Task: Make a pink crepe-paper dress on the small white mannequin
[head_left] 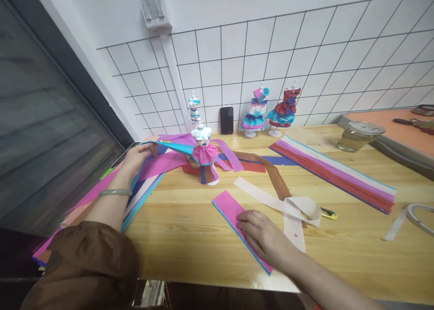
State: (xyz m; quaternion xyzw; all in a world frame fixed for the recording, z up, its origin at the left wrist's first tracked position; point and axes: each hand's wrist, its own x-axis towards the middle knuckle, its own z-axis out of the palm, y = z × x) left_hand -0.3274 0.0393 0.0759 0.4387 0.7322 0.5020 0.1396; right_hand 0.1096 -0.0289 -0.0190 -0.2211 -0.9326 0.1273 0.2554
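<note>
My left hand (137,158) is raised at the left, with thumb and fingers pinched on the end of a turquoise paper strip (172,145). That strip stretches rightward, passing behind a small white dress-form figure (202,135) in a pink gathered skirt (205,155). My right hand (257,233) rests with its fingers flat on a folded pink paper piece (228,204) with turquoise edges. It lies slantwise near the table's front edge. The fingers cover the middle of the pink piece. A curled white paper strip (261,194) lies just beyond my right hand.
Coloured paper strips (233,158) lie tangled behind the figure. A striped paper stack (334,174), a yellow cutter (328,213), a tape roll (422,217) and a lidded glass (359,135) are on the right. Dressed figures (255,113) and a phone (227,120) stand by the tiled wall.
</note>
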